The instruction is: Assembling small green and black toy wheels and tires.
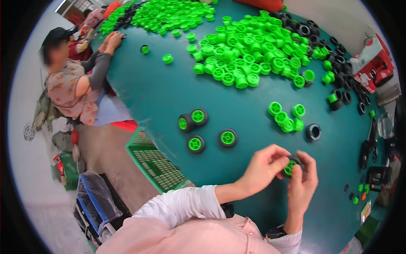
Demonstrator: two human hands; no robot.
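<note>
Close in on the near right, we have the left hand (264, 167) and the right hand (305, 180) pinching a small wheel (290, 167) between thumbs and fingers, its black tyre round a green hub. We'd call this seating the hub, and the next move calls for even thumb pressure round the rim. Farther left, we spot four tyred wheels (228, 138); right of them, a bare tyre (314, 133) beside loose hubs (281, 118); beyond, a great hub heap (241, 55)!

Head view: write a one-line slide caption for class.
Left hand and right hand hold a wheel over a table strewn with green rims.
</note>
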